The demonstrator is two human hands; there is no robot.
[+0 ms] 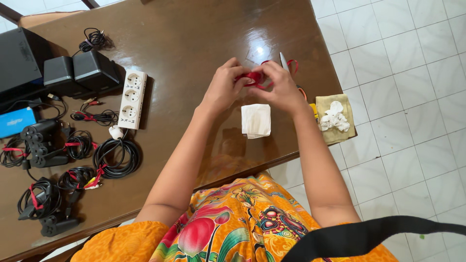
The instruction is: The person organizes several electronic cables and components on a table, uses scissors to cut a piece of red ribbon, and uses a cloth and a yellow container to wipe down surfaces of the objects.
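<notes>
A: A glossy dark brown table (184, 39) over a floor of pale tiles (407, 73). What is going on at its middle?

B: Both hands meet there, just above a folded white tissue (256, 120). The left hand (224, 87) and the right hand (281, 87) are together, fingertips pinched on a red ribbon (253, 78) held between them, off the tabletop.

A: And around them?

B: At two o'clock from the hands, a scissors blade (283, 60) pokes out behind the right hand, with a loop of red ribbon beside it. At four o'clock, a yellowish cloth (335, 133) lies on the table edge with crumpled white tissue (335, 116) on it.

A: The left side looks crowded.

B: At nine o'clock, well apart from the hands, a white power strip (132, 99) with three sockets. Beyond it two small black speakers (80, 73) and a black box (19, 58). Toward eight o'clock, coiled black cables (116, 157), several tied with red bands, and black game controllers (41, 140).

A: Nearest the camera?

B: An orange floral garment (233, 228) and a black strap (369, 235).
</notes>
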